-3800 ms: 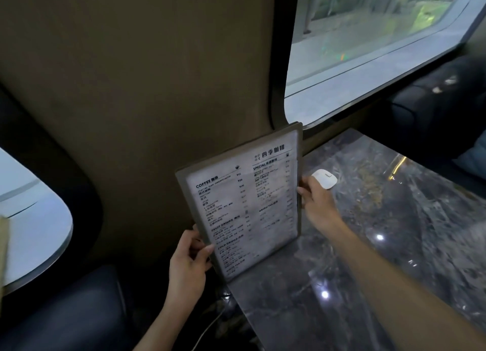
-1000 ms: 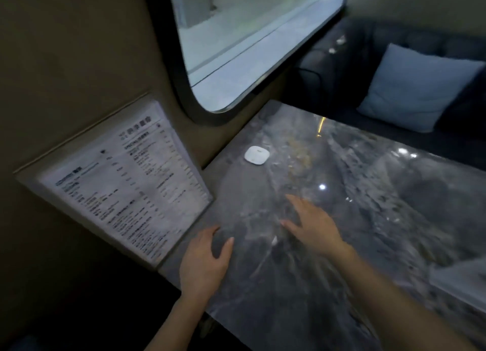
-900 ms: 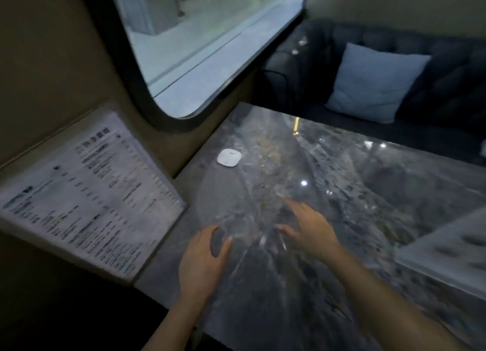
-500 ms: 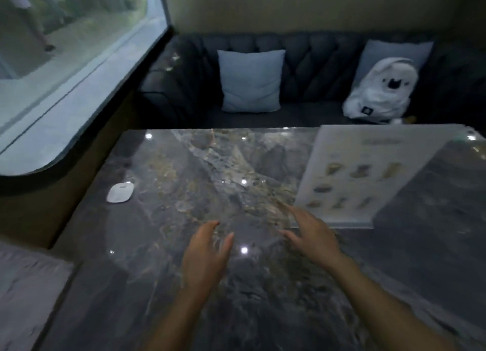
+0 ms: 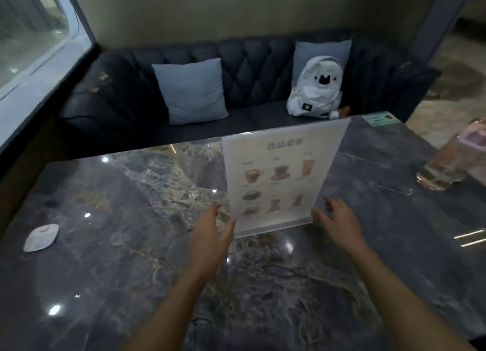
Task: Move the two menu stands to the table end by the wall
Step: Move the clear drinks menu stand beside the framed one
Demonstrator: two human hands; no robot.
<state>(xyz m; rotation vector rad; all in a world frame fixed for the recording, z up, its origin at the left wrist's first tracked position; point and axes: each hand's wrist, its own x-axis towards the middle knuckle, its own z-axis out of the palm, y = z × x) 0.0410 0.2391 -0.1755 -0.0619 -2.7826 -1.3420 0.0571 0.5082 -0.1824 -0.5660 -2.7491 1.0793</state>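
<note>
A white plush bear (hooded) sits on the dark sofa beside a blue cushion.

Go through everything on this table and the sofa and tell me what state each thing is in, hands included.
Drinks menu stand: upright mid-table, not yet gripped.
Left hand: open, at the stand's lower left corner.
Right hand: open, beside the stand's lower right corner.
White puck: lying flat near the window side.
Drink cup: upright, lidded, at the table's right edge.
Plush backpack: sitting upright against a cushion.
</note>
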